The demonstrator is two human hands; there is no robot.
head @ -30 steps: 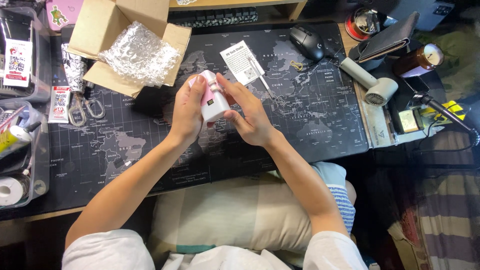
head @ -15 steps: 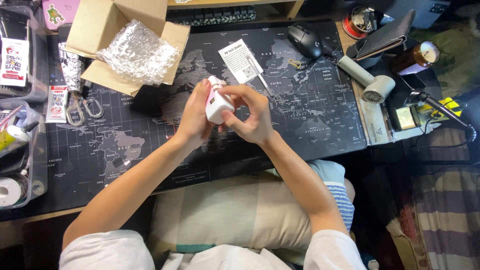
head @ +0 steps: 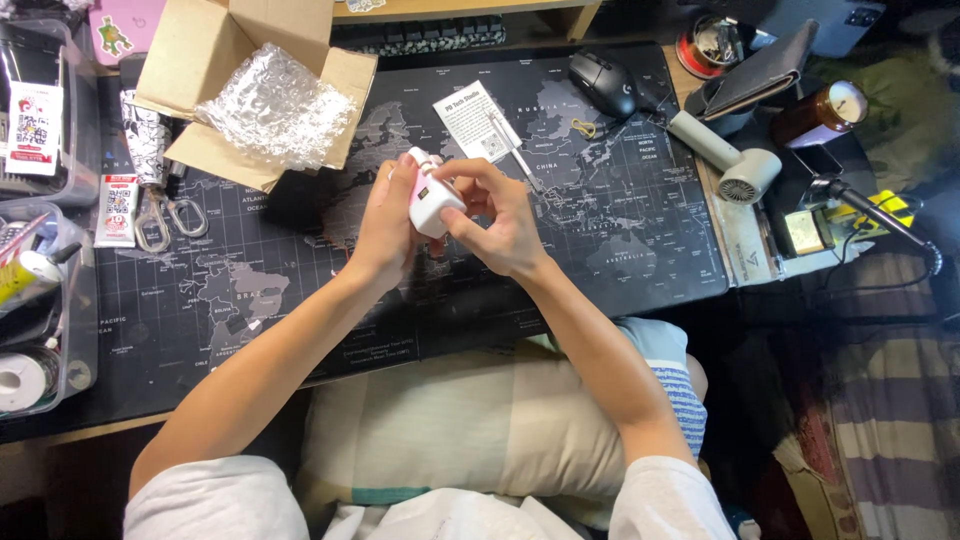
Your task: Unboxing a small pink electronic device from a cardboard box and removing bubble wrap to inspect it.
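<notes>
A small white block-shaped gadget (head: 431, 205) with a little square marking on one face is held above the dark world-map desk mat (head: 300, 300). My left hand (head: 388, 222) cups it from the left side. From the right, my right hand (head: 497, 215) pinches it with thumb and fingers. Both hands meet over the middle of the mat.
An open cardboard box (head: 215, 70) with crumpled bubble wrap (head: 278, 108) sits at the back left. A paper leaflet (head: 478, 122) and a thin pen lie behind the hands. A black mouse (head: 603, 82), a small handheld fan (head: 722, 158), scissors (head: 160, 215) and plastic bins (head: 45, 200) surround the mat.
The white gadget has been turned in my hands, so a different face now points up. Both hands stayed over the middle of the mat.
</notes>
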